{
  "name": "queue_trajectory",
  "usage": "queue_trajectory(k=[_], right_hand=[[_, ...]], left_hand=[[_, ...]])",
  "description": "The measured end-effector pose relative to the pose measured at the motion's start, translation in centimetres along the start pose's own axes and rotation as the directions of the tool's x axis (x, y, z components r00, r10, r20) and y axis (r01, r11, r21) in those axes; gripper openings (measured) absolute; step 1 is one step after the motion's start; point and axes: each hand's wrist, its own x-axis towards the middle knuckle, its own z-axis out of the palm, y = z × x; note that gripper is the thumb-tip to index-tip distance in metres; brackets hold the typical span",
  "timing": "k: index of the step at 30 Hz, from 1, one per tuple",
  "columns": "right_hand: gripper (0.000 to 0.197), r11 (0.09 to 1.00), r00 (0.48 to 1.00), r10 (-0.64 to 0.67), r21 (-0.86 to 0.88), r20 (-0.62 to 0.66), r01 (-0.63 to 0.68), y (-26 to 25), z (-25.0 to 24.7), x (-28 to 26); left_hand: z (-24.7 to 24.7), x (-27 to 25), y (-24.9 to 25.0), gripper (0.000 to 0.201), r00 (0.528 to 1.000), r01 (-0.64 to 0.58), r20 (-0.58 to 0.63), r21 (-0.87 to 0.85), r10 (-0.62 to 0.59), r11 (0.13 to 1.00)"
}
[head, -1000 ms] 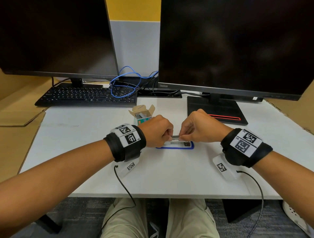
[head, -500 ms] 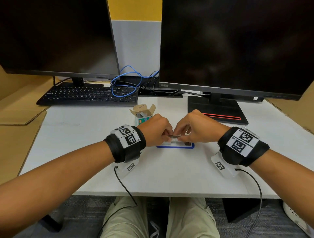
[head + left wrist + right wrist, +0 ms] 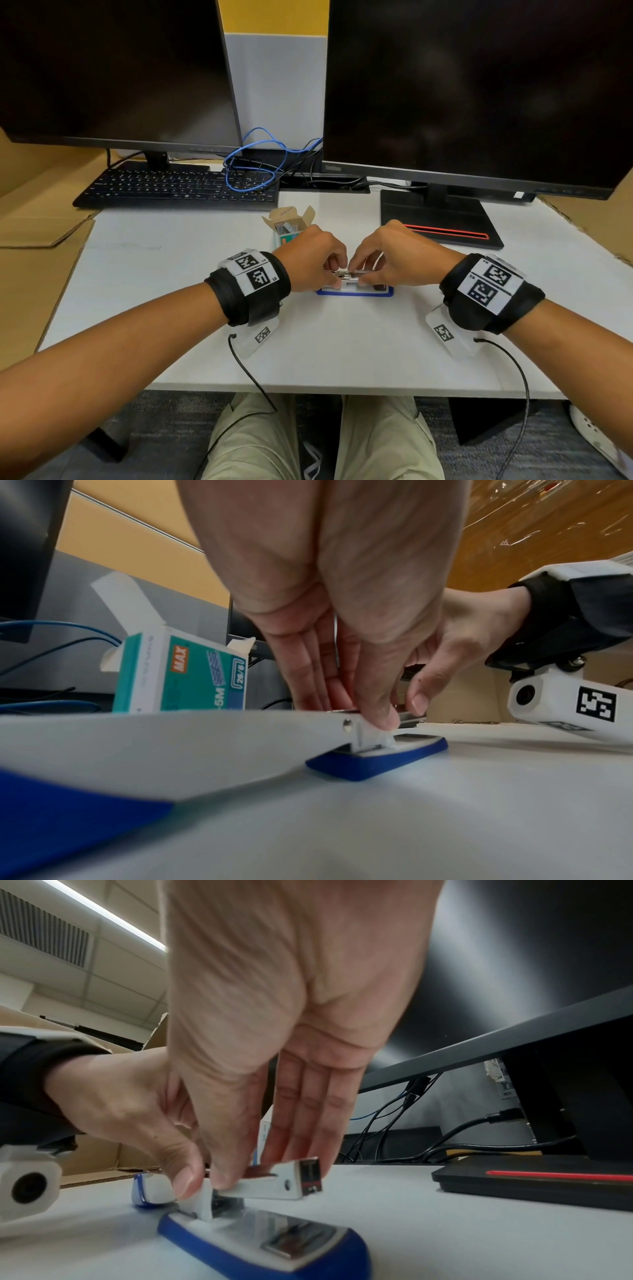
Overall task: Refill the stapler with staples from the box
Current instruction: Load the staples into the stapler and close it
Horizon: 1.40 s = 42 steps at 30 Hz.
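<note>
**Stapler Magazine Held at Desk Centre**

The MAX 26/6 label on the staple box (image 3: 181, 674) is shown only by the left wrist view. The stapler (image 3: 354, 291), opened on the desk (image 3: 342, 342), is pinched at its hinge by the left hand (image 3: 310, 260); its raised magazine (image 3: 274, 1180) is pinched by the right hand (image 3: 397, 257).

White desk (image 3: 342, 349), two dark monitors (image 3: 479, 85), yellow wall (image 3: 274, 15).

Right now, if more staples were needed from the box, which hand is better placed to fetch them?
Probably left. The staple box stands just beyond the left hand; the right hand sits across the stapler, farther from it.
</note>
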Motion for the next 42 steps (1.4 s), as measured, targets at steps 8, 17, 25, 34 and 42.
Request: queue_trajectory(k=[8,17,25,34,42], right_hand=[[0.025,0.999,0.997,-0.001,-0.042,0.073,0.004,0.4,0.2,0.0],[0.021,0.998,0.998,0.053,0.027,0.025,-0.054,1.9,0.1,-1.5],[0.023,0.997,0.998,0.058,0.050,0.013,-0.058,1.8,0.2,-1.6],[0.021,0.998,0.996,0.066,0.003,0.054,-0.066,1.1,-0.6,-0.9],[0.021,0.997,0.995,0.078,-0.010,0.063,-0.078,1.1,-0.5,-1.0]], left_hand=[[-0.5,-0.5,-0.2,0.028,0.998,0.035,0.052,0.056,-0.038,0.998],[-0.9,-1.0,-0.4,0.030,0.994,0.041,0.101,0.117,-0.053,0.992],[-1.8,-2.1,-2.1,0.039,0.971,0.093,0.171,0.383,-0.170,0.919],[-3.0,-2.8,-2.6,0.040,0.960,0.114,0.189,0.405,-0.205,0.907],[-5.1,-2.6,-1.7,0.033,0.996,0.050,0.056,0.365,-0.076,0.930]])
